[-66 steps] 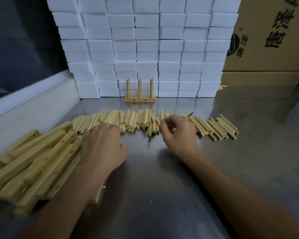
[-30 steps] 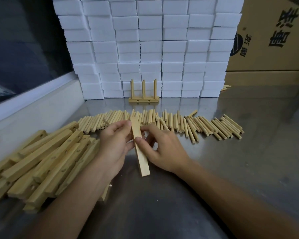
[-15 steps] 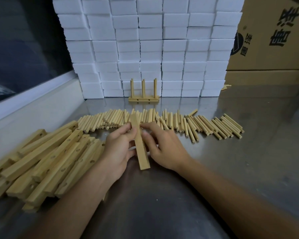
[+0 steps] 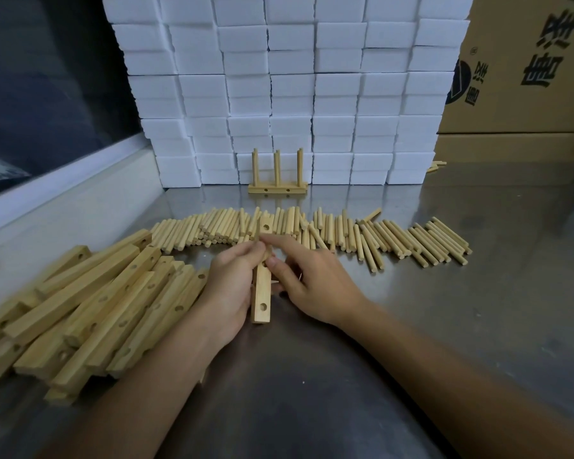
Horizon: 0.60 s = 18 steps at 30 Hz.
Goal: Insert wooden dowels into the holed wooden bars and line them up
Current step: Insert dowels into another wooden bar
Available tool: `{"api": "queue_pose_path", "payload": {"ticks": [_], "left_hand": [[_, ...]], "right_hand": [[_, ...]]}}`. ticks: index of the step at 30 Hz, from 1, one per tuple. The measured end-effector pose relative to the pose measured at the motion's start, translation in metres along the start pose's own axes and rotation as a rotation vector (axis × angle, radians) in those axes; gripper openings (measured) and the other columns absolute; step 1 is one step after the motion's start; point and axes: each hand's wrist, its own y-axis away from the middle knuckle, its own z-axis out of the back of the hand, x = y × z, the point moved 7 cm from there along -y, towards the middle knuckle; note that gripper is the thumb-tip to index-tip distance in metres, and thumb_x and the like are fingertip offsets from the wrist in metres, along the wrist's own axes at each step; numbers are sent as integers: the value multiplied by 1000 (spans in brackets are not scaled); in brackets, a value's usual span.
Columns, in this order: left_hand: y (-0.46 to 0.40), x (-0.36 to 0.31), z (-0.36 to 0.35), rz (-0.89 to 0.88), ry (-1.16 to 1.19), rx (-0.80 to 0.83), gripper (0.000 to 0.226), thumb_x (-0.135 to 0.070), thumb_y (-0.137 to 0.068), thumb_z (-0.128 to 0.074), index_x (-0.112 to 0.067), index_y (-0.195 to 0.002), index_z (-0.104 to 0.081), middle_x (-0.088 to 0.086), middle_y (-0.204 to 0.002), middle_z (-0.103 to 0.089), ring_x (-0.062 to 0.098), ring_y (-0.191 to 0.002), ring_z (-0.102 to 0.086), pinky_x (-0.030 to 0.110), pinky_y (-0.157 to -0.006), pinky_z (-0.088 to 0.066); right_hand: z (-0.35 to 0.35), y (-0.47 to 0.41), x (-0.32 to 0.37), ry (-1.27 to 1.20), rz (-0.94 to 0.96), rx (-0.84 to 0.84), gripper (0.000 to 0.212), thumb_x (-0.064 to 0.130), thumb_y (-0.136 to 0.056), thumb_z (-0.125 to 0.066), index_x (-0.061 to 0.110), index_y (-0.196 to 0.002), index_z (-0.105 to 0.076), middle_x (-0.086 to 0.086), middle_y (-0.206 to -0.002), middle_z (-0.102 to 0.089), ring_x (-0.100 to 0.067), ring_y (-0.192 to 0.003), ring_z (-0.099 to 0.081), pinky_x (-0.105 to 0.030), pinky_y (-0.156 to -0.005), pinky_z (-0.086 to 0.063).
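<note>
Pale wood everywhere across the steel tabletop [image 4: 478,326]. At centre, one holed bar [image 4: 261,298] lifted lengthwise, pointing away, near end low with a round hole facing up, far end reaching over the row of dowels [image 4: 345,233]. Left hand [image 4: 229,286] wrapped along the bar's left side, grip closed round it, thumb up near the middle. Right hand [image 4: 315,286] against the bar's right side, fingertips [image 4: 272,261] pinched at mid-length; something thin there, perhaps a dowel, too hidden to tell for sure. So: both grips narrow, on the bar.

Left of the hands, a loose heap of more holed bars [image 4: 96,303], lying slanted and overlapping, touching the left wrist. Beyond the hands, loose dowels spread in a long band from left to right, mostly lying side by side, a few crossed.

Farther back, a finished bar with three upright dowels [image 4: 277,178], standing just before a wall of stacked white blocks [image 4: 289,77]. At far right, brown cardboard boxes [image 4: 527,77] with dark printing.
</note>
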Motion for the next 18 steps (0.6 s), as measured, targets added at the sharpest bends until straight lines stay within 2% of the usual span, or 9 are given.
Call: {"api": "queue_pose_path", "payload": {"ticks": [2,4,6,8,11,14,16,18], "left_hand": [[-1,1,1,7,-29,-11,23,-16,-103,-50,-3,-107,-68,12,-87,-73,24,-73,-72,40,-61,-61],[0,2,1,17,-46,-29,25,-18,-104,-48,-3,-105,-68,11,-81,-68,19,-61,-63,30,-48,-50],[-2,3,4,18,-54,-67,27,-18,-106,-45,-3,-103,-67,9,-81,-66,17,-54,-57,28,-45,-41],[-3,2,8,11,-74,-112,29,-20,-107,-42,-4,-100,-66,8,-82,-66,17,-51,-51,29,-48,-35],[-2,1,7,10,-71,-110,26,-18,-107,-42,-4,-106,-64,9,-87,-64,16,-50,-50,29,-45,-38],[1,0,5,18,-46,-87,24,-15,-106,-43,-2,-111,-62,9,-87,-63,16,-48,-51,25,-41,-42],[2,0,4,18,-44,-76,22,-14,-105,-43,-4,-111,-62,9,-84,-64,16,-49,-52,25,-41,-43],[2,-1,3,18,-50,-70,21,-14,-105,-44,-5,-110,-63,9,-84,-64,16,-49,-53,25,-41,-44]], "right_hand": [[0,0,1,4,5,-1,39,30,-104,-49,24,-143,-51,9,-64,-61,-6,-56,-50,-30,-57,-42],[1,0,2,-1,7,-4,37,29,-104,-50,22,-139,-54,11,-64,-58,-6,-56,-50,-29,-57,-41],[5,0,0,4,-27,-46,30,27,-103,-51,19,-130,-60,5,-67,-64,-13,-61,-60,-35,-62,-50],[14,1,-7,33,-88,-165,23,23,-101,-53,14,-117,-66,0,-71,-68,-18,-63,-64,-41,-63,-52],[33,5,-20,175,-151,-306,17,19,-98,-56,11,-104,-70,1,-73,-68,-16,-62,-61,-41,-60,-53],[56,7,-42,341,-241,-379,17,22,-95,-59,11,-102,-70,-1,-79,-68,-18,-73,-60,-41,-73,-53],[62,8,-62,449,-354,-334,25,35,-95,-58,16,-107,-69,0,-85,-68,-20,-83,-60,-42,-88,-48],[58,8,-76,522,-446,-249,33,46,-93,-56,20,-109,-68,0,-94,-67,-21,-94,-58,-40,-96,-43]]}}
